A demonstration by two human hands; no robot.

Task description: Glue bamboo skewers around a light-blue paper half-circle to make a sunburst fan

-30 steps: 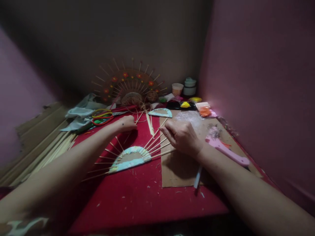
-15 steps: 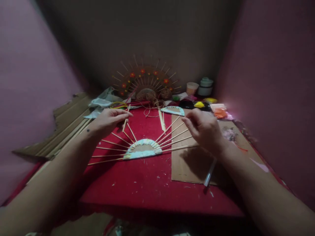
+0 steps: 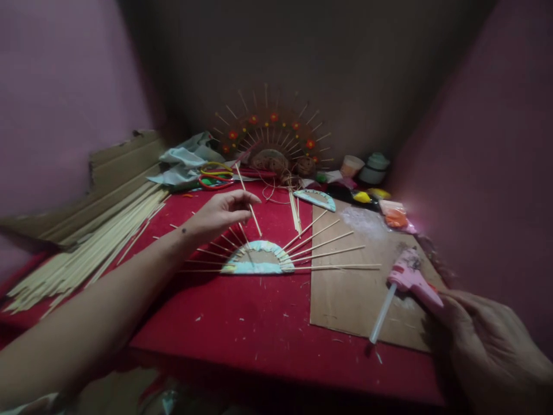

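My left hand (image 3: 231,210) pinches a thin wooden stick (image 3: 256,220) that slants above the half-round piece (image 3: 259,268). Pale blue paper wraps that piece's rim, and several sticks fan out from it on both sides across the red table. At the right, my right hand (image 3: 488,331) has its thumb and fingers closed at the handle end of a pink glue gun (image 3: 408,276). The gun lies on a cardboard sheet (image 3: 330,302), a clear glue stick (image 3: 383,314) jutting from its back. Some of the right fingers are hidden.
A bundle of sticks (image 3: 90,248) lies at left beside corrugated cardboard (image 3: 125,161). Scissors (image 3: 216,176) and a plastic bag (image 3: 185,161) sit behind. A flowered fan-shaped piece (image 3: 274,129), a second half-round piece (image 3: 317,199), a cup (image 3: 352,166) and coloured packets (image 3: 395,216) stand farther back.
My right hand has gone from above the right-hand sticks down to the glue gun's handle. My left hand still holds the stick, now tilted the other way. The view has shifted.
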